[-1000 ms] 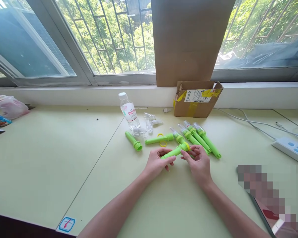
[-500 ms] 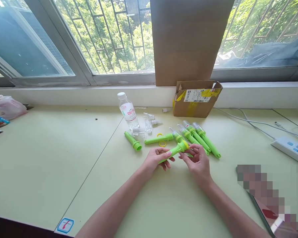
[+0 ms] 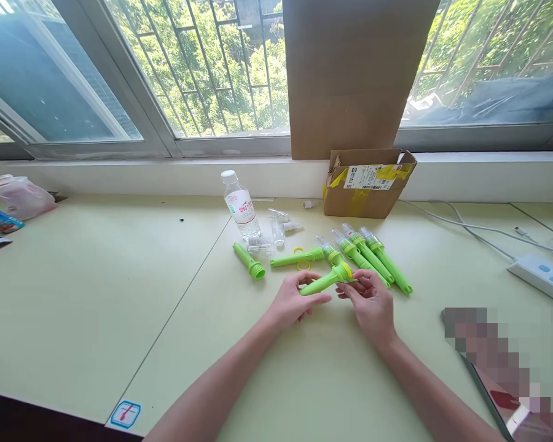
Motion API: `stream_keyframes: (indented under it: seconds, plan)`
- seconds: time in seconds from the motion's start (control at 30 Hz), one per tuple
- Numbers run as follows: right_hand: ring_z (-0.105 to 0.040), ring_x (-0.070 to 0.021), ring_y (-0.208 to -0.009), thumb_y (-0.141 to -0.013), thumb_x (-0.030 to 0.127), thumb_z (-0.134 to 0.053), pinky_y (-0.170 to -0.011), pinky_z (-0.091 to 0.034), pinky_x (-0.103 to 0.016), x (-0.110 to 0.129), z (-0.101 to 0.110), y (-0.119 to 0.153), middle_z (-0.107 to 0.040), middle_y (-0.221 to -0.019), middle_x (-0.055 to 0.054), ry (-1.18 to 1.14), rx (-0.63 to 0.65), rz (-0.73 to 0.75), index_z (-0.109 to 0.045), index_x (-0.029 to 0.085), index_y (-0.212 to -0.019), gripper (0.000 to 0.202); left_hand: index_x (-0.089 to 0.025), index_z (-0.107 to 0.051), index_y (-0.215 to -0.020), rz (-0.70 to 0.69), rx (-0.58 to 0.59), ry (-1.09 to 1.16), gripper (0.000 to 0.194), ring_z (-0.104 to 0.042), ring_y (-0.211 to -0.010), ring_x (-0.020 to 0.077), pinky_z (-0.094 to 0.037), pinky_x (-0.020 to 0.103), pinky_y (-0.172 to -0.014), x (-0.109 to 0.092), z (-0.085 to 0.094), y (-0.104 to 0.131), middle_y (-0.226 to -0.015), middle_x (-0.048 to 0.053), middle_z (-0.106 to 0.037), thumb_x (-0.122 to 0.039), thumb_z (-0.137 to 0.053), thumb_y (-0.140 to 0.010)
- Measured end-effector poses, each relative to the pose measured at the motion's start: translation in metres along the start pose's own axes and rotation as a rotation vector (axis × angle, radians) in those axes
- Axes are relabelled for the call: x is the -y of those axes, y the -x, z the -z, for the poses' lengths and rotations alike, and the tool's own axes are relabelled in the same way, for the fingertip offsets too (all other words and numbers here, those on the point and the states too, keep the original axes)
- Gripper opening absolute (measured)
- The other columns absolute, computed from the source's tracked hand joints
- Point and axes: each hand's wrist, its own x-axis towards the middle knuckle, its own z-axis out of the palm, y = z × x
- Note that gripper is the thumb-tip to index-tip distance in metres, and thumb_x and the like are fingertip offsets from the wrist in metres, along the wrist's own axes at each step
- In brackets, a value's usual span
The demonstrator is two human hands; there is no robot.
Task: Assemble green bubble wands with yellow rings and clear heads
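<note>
My left hand (image 3: pixel 292 299) is closed around the narrow body of a green plastic tube handle (image 3: pixel 323 283), which tilts up to the right. A yellow ring (image 3: pixel 347 270) sits around its wide end. There, my right hand (image 3: pixel 369 299) pinches with thumb and fingers at the ring's lower edge; the exact contact is partly hidden. Beyond my hands lie another green handle (image 3: pixel 295 258) with a threaded neck, more yellow rings (image 3: pixel 303 266) and a loose green handle (image 3: pixel 249 261). Several green handles with clear caps (image 3: pixel 387 261) lie side by side to the right.
Clear plastic caps (image 3: pixel 277 234) lie by an upright water bottle (image 3: pixel 242 212). An open cardboard box (image 3: pixel 366 195) stands against the sill. To the right are a power strip (image 3: pixel 541 276) with cables and a dark flat device (image 3: pixel 482 380). Plastic bags (image 3: pixel 21 195) lie far left.
The green handle has turned slightly in my hands. My left thumb has slid off its top and now stretches along its near side. My right fingers stay by the ring.
</note>
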Motion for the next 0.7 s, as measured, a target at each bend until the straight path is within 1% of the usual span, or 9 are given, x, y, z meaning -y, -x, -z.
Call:
stream_keyframes:
  seconds: [0.07,0.13,0.2,0.3,0.43,0.57,0.7]
  plan:
    - [-0.070,-0.0201,-0.063,-0.070,0.034,-0.078,-0.061,-0.062,-0.038,0.001,-0.001,0.001,-0.070,-0.077,-0.001,0.000,-0.004,-0.011,-0.052,0.021,-0.087,0.034,-0.020,-0.060,-0.093,-0.031,-0.048,0.002,0.039,-0.047,-0.041,0.0059,-0.032,0.017,-0.029,0.002,-0.003,0.001,-0.071,-0.003,-0.060,-0.040,-0.079,-0.064]
    - [-0.070,-0.0198,-0.062,-0.069,0.035,-0.079,-0.060,-0.061,-0.037,0.002,-0.001,0.001,-0.070,-0.079,-0.002,0.002,-0.007,-0.015,-0.052,0.021,-0.087,0.035,-0.019,-0.059,-0.085,-0.057,-0.101,0.011,0.034,-0.047,-0.043,0.0063,-0.036,0.017,-0.032,0.004,-0.005,0.000,-0.068,-0.004,-0.058,-0.038,-0.078,-0.065]
    - [-0.070,-0.0199,-0.064,-0.069,0.036,-0.079,-0.060,-0.061,-0.037,0.002,-0.001,0.001,-0.070,-0.082,-0.002,0.007,-0.006,-0.015,-0.053,0.021,-0.087,0.035,-0.018,-0.061,-0.082,-0.075,-0.143,0.005,0.030,-0.046,-0.044,0.0063,-0.038,0.017,-0.034,0.005,-0.005,-0.001,-0.064,-0.004,-0.057,-0.037,-0.078,-0.066]
    - [-0.070,-0.0215,-0.072,-0.069,0.038,-0.078,-0.062,-0.061,-0.037,0.000,-0.001,0.000,-0.070,-0.085,-0.003,0.047,0.007,-0.006,-0.053,0.021,-0.089,0.036,-0.016,-0.068,-0.082,-0.069,-0.159,-0.010,0.029,-0.049,-0.047,0.0080,-0.038,0.017,-0.037,0.004,-0.002,-0.003,-0.059,-0.002,-0.057,-0.037,-0.078,-0.065]
    - [-0.069,-0.0240,-0.080,-0.071,0.041,-0.076,-0.062,-0.059,-0.035,0.000,0.000,-0.001,-0.069,-0.088,-0.005,0.144,0.019,0.000,-0.054,0.021,-0.091,0.036,-0.016,-0.071,-0.084,-0.032,-0.138,0.000,0.032,-0.054,-0.049,0.0106,-0.039,0.019,-0.039,0.000,0.004,-0.004,-0.061,0.000,-0.061,-0.040,-0.079,-0.064]
    - [-0.069,-0.0241,-0.081,-0.073,0.042,-0.074,-0.060,-0.058,-0.034,0.002,0.000,0.001,-0.068,-0.088,-0.006,0.183,0.009,0.011,-0.054,0.022,-0.092,0.035,-0.015,-0.071,-0.080,-0.024,-0.077,0.020,0.032,-0.055,-0.046,0.0094,-0.041,0.020,-0.043,-0.002,0.008,-0.005,-0.065,0.002,-0.065,-0.044,-0.075,-0.068]
    - [-0.069,-0.0228,-0.080,-0.071,0.041,-0.076,-0.057,-0.058,-0.032,0.002,-0.002,0.002,-0.066,-0.102,-0.008,0.181,0.030,0.050,-0.051,0.022,-0.091,0.037,-0.015,-0.068,-0.077,-0.004,0.014,0.050,0.035,-0.055,-0.043,0.0092,-0.042,0.021,-0.043,-0.002,0.012,-0.006,-0.064,0.004,-0.067,-0.050,-0.070,-0.073]
